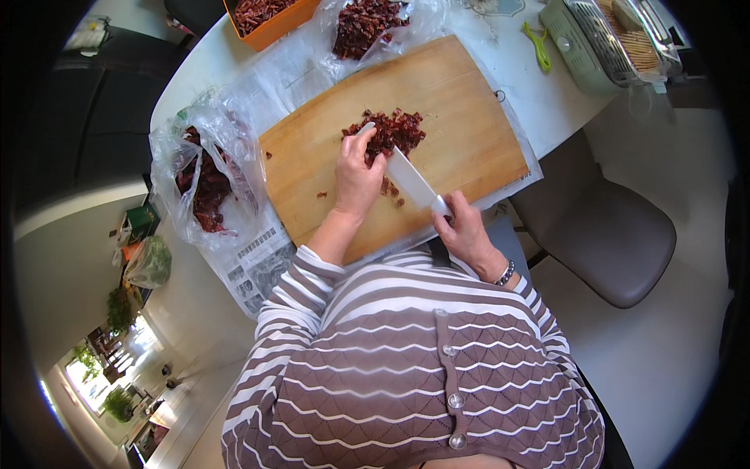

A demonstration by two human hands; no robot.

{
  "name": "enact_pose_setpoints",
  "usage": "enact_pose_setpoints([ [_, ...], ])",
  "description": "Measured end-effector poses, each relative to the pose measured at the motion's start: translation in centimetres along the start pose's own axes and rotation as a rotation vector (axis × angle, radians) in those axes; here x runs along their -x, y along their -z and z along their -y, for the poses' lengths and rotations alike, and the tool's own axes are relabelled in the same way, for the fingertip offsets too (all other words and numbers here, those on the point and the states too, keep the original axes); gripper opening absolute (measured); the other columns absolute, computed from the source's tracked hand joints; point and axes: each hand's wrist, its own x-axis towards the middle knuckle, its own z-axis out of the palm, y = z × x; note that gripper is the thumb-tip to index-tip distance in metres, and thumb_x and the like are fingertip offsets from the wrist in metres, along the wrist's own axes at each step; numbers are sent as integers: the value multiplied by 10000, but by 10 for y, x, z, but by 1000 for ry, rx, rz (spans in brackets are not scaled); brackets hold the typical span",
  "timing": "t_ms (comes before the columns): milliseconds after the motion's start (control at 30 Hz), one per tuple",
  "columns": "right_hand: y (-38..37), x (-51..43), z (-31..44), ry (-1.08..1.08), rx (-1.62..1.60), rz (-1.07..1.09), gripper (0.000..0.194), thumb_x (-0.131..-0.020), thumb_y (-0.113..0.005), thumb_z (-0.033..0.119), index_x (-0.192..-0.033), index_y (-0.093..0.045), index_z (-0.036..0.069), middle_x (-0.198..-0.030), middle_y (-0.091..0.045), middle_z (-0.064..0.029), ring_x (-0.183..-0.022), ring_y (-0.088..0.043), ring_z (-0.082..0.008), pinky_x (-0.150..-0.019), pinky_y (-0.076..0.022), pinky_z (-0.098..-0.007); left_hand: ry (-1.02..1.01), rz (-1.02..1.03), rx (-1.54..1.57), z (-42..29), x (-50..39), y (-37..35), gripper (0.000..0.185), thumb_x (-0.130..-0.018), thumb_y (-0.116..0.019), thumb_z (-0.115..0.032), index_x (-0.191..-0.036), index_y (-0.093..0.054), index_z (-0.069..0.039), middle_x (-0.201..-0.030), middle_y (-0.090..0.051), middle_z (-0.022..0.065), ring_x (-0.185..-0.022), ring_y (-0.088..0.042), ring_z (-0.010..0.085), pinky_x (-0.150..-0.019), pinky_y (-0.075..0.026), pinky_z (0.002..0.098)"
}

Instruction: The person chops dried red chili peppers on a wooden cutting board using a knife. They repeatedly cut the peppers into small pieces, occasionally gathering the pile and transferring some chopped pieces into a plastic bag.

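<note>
A broad-bladed kitchen knife (pixel 413 179) is gripped at its handle by my right hand (pixel 466 228). Its blade slants up and left over the wooden cutting board (pixel 463 76), with the tip at the lower edge of a heap of dark red chopped food (pixel 389 132). My left hand (pixel 360 176) rests at the heap's left side, fingers curled against the pieces and thumb close to the blade. Something small and pale shows at its fingertips; I cannot tell what. A few dark red scraps (pixel 388 187) lie below the blade, partly behind it.
Left of the board, an open clear plastic bag (pixel 252 170) holds larger dark red pieces. Another bag (pixel 328 35) and an orange box (pixel 263 40) with reddish pieces stand behind. A green peeler (pixel 537 47) and pale green appliance (pixel 577 53) are at right. Newspaper (pixel 263 264) underlies the board.
</note>
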Motion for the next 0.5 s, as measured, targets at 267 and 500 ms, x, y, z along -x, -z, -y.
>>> enact_pose_setpoints([
  [267, 21, -39, 28, 81, 56, -21, 229, -871, -653, 81, -1010, -496, -9, -720, -616, -217, -659, -648, -387, -580, -504, -422, 7, -29, 96, -21, -47, 9, 408, -812, -678, -5, -1214, -618, -42, -1009, -587, 96, -788, -637, 182, -709, -536, 311],
  [500, 43, -111, 52, 172, 151, -114, 216, -874, -650, 94, -974, -489, -9, -712, -608, -250, -656, -626, -423, -565, -483, -464, -85, -91, 123, -22, -138, 2, 372, -804, -690, -29, -1170, -628, -15, -994, -623, 139, -774, -658, 233, -698, -562, 351],
])
